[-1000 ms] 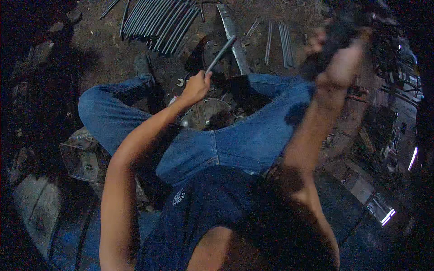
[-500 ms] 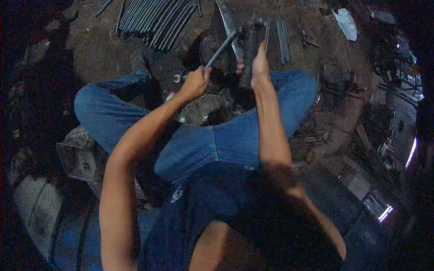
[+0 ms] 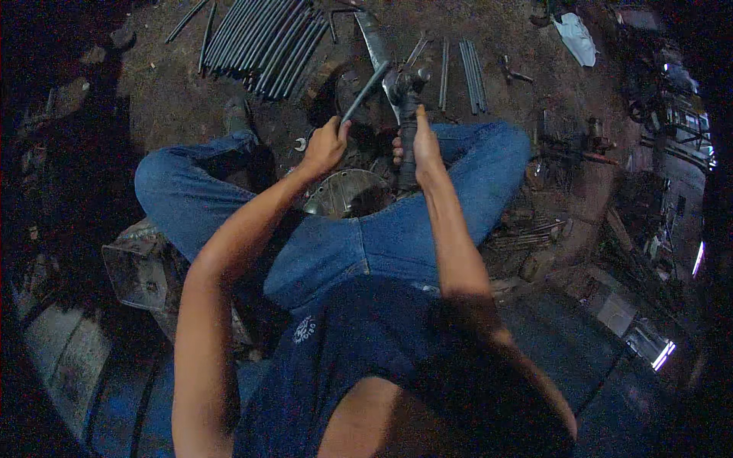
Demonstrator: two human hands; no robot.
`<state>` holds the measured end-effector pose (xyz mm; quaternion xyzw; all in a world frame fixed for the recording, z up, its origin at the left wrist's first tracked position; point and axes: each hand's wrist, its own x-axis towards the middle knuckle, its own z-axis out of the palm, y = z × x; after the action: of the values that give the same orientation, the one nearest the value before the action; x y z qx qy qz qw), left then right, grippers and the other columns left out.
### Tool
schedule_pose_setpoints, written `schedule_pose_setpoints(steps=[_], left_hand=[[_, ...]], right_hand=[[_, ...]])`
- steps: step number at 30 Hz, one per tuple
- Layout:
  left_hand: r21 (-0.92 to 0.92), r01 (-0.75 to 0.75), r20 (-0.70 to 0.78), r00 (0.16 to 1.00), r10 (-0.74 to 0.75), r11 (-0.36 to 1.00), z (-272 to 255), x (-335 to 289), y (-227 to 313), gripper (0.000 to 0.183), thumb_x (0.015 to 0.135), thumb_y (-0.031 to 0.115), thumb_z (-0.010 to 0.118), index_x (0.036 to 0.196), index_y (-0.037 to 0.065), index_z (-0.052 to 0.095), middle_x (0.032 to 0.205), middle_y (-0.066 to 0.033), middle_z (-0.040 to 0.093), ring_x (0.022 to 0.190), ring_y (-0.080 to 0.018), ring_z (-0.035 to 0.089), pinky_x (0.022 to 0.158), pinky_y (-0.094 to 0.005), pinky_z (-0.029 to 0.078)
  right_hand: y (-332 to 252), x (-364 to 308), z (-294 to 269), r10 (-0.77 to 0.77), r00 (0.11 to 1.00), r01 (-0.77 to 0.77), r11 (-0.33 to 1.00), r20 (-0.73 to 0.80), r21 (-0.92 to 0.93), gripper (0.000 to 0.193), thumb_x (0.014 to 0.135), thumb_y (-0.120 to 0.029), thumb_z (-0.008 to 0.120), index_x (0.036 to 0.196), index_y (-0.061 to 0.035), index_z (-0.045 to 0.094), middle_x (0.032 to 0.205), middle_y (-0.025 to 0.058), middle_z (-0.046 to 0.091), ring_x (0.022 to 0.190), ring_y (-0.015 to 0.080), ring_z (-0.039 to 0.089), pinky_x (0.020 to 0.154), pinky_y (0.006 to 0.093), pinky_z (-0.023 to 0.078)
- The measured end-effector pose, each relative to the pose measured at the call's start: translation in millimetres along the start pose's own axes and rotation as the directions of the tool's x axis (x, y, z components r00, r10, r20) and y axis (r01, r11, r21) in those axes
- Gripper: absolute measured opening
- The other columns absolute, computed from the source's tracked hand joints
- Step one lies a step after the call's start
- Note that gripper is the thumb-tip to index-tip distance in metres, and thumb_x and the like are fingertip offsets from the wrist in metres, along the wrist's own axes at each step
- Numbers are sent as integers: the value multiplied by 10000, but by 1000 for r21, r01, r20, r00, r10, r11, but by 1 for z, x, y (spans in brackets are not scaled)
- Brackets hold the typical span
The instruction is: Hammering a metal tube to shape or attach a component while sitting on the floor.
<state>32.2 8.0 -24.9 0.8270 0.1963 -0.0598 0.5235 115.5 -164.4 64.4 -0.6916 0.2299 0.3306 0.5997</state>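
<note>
My left hand (image 3: 324, 147) is closed around a grey metal rod (image 3: 365, 93), which slants up and to the right. My right hand (image 3: 423, 149) grips a hammer by its thick, dark-wrapped handle (image 3: 408, 137). The hammer's metal head (image 3: 412, 81) points away from me, close to the rod's far end. Behind both lies a long, curved metal strip (image 3: 372, 40), partly covered by the hammer head. Between my legs sits a round metal casing (image 3: 342, 192) with holes along its rim. An open-ended wrench (image 3: 301, 143) shows beside my left hand.
Many similar rods (image 3: 263, 46) lie side by side at the far left. A smaller group of rods (image 3: 473, 76) is at the right, near a T-shaped metal piece (image 3: 517, 72) and a white sheet (image 3: 575, 38). A boxy metal part (image 3: 137, 276) stands by my left thigh.
The hammer in my right hand has come slightly nearer and left, and its blur is gone. My left hand still holds the rod, with little movement. The whole view has shifted slightly.
</note>
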Motion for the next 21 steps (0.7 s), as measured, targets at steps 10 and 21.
schedule_pose_setpoints(steps=[10, 21], left_hand=[[38, 88, -5, 996, -88, 995, -3, -3, 15, 394, 938, 356, 385, 976, -21, 494, 817, -332, 576, 828, -510, 540, 729, -564, 410], [90, 60, -6, 998, -60, 994, -3, 1, 13, 404, 938, 361, 398, 933, -30, 499, 817, -344, 565, 841, -517, 528, 720, -565, 399]], right_hand=[[-212, -92, -43, -742, 497, 597, 669, 450, 443, 537, 879, -558, 359, 962, -52, 519, 713, 58, 517, 560, 176, 467, 556, 306, 406], [-33, 33, 20, -268, 960, 248, 946, 76, 210, 693, 880, -677, 184, 755, -68, 489, 551, 42, 455, 443, 154, 439, 432, 300, 396]])
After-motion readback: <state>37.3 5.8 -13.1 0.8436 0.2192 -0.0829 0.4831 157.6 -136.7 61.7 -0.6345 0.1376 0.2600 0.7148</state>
